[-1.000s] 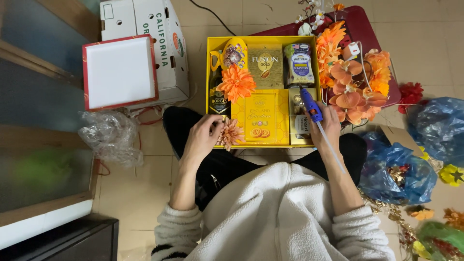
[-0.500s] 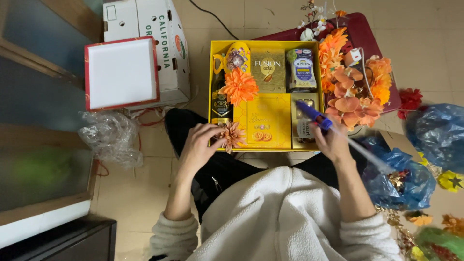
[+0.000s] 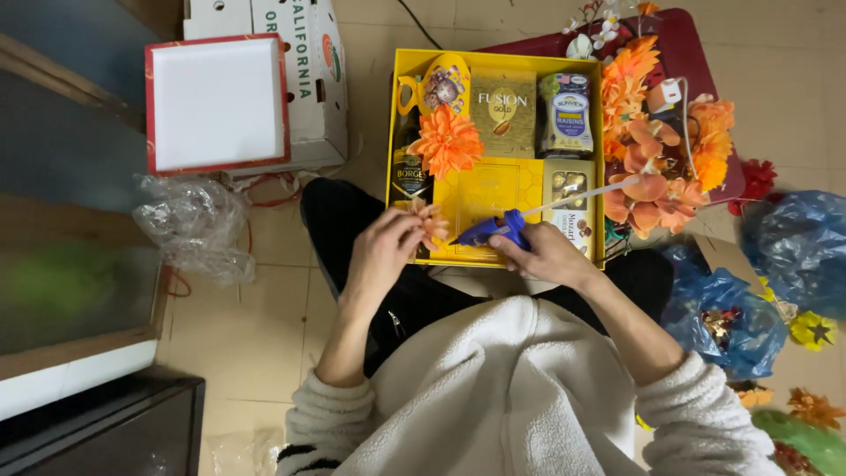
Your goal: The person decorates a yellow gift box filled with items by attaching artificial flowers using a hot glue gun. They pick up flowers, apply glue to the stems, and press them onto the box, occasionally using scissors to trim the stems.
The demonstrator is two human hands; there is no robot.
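At the near edge of the yellow gift box [image 3: 493, 60], the left hand [image 3: 381, 256] pinches a small orange flower [image 3: 429, 222] while the right hand [image 3: 548, 256], fingers wrapped, aims a blue glue gun [image 3: 493, 231] at it; gluing seems underway, calling for a steady nozzle

left hand [image 3: 381, 253] seemingly pinching, right hand [image 3: 545, 256] gripping

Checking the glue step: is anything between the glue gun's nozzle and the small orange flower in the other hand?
Nothing visible does. The right hand points the blue glue gun at the small orange flower pinched in the left hand; only a short open gap above the yellow box separates nozzle and petals.
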